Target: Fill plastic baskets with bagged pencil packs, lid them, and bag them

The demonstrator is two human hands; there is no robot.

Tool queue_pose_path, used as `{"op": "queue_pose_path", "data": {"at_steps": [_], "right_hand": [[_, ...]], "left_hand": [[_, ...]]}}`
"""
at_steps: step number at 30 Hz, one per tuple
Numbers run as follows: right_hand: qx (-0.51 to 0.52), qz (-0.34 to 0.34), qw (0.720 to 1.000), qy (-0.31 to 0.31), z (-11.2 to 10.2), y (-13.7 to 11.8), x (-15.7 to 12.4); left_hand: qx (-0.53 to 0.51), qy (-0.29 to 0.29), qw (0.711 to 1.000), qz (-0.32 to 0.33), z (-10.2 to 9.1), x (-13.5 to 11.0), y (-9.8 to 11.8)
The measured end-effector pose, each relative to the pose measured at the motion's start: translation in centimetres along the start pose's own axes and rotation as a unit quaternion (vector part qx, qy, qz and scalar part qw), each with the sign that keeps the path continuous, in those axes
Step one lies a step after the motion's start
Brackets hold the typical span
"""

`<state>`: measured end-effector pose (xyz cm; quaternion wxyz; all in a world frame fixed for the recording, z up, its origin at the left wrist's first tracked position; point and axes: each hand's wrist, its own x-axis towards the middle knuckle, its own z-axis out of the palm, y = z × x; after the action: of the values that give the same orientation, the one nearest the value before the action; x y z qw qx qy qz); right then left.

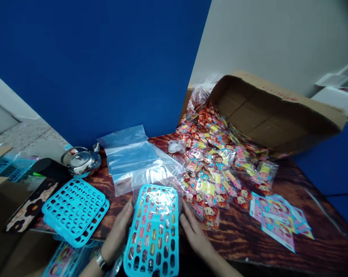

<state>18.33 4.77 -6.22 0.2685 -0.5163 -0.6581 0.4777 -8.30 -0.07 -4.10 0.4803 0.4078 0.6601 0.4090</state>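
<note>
A turquoise perforated plastic tray [153, 231] lies in front of me on the dark wooden table [237, 234], with small packets showing through its holes. My left hand [117, 231] lies against its left edge, fingers stretched along it. My right hand [195, 232] presses on its right edge, fingers straight. A heap of small wrapped cartoon-figure packets [214, 169] spills to the right of the tray, touching my right hand.
A cardboard box [277, 111] lies tipped on its side at the back right. Clear plastic bags [133, 157] lie behind the tray. Two more turquoise trays [74, 209] are stacked on the left beside a steel kettle [81, 159]. Pink printed cards [280, 221] lie on the right.
</note>
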Motion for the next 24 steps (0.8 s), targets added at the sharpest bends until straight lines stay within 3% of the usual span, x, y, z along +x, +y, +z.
{"op": "queue_pose_path", "data": {"at_steps": [3, 7, 9, 12, 15, 19, 24], "right_hand": [[0.044, 0.017, 0.997, -0.064, 1.2, -0.1, -0.1], [0.083, -0.002, 0.994, -0.075, 1.6, -1.7, -0.2], [0.086, -0.021, 0.993, -0.072, 1.2, -3.5, 0.3], [0.063, -0.069, 0.994, -0.049, 0.4, -6.6, 1.7], [0.026, -0.108, 0.993, -0.047, -0.7, -9.2, 3.3], [0.021, -0.144, 0.987, -0.068, -2.2, -10.6, 4.2], [-0.034, -0.228, 0.972, 0.037, -3.4, -10.8, 4.8]], "left_hand": [[-0.013, -0.028, 0.999, -0.013, 0.7, -0.1, 0.1], [-0.108, -0.015, 0.992, -0.065, 0.5, -1.4, -0.2], [-0.210, -0.003, 0.970, -0.122, 0.8, -1.9, 0.2], [-0.363, -0.011, 0.910, -0.199, 1.8, -2.2, 1.6], [-0.409, 0.024, 0.884, -0.224, 2.3, -1.8, 2.9], [-0.466, 0.072, 0.858, -0.203, 1.3, -0.9, 3.5], [-0.590, -0.016, 0.801, -0.104, -0.2, 0.1, 2.5]]}}
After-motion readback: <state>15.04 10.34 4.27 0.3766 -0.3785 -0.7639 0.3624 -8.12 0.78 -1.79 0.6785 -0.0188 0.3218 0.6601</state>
